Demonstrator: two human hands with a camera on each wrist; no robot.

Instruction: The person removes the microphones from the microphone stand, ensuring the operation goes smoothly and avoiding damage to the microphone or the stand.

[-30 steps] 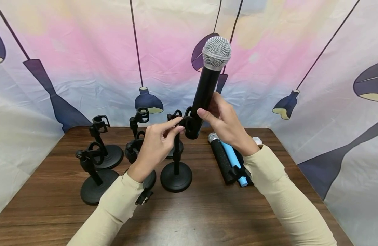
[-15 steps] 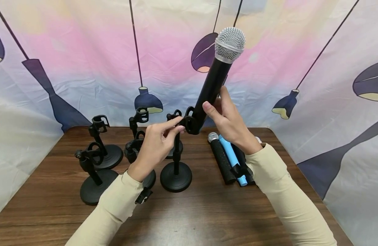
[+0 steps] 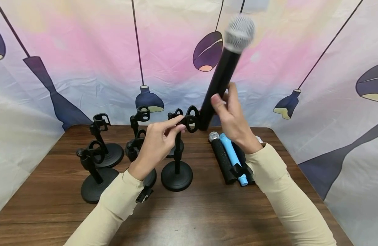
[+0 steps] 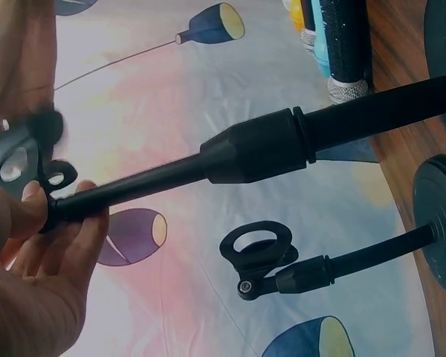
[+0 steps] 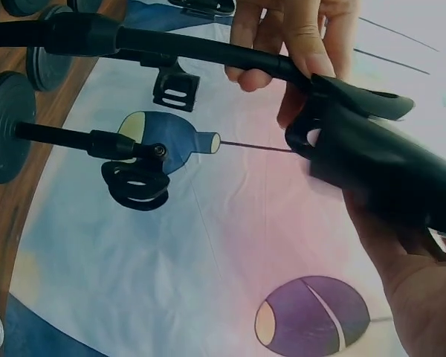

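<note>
My left hand [image 3: 156, 145] pinches the top of a black desktop microphone stand [image 3: 177, 176], at the joint under its clip. The stand is upright on its round base. The clip's two curved arms face right with nothing between them. In my right hand [image 3: 236, 119] is a black microphone [image 3: 221, 75] with a silver mesh head, gripped around its body, thumb in front. It tilts up to the right, its lower end just right of the clip. In the right wrist view the microphone's blurred lower end [image 5: 386, 163] overlaps the clip.
More black stands with clips, such as the front-left stand [image 3: 98, 184], stand left of and behind the held one. On the right of the wooden table [image 3: 204, 218] lie a black microphone [image 3: 222, 160], a light blue microphone [image 3: 229, 148] and another dark one, partly behind my right wrist.
My right hand has moved up and to the right, drawing the microphone's lower end out of the clip. My left hand has kept its pinch on the stand.
</note>
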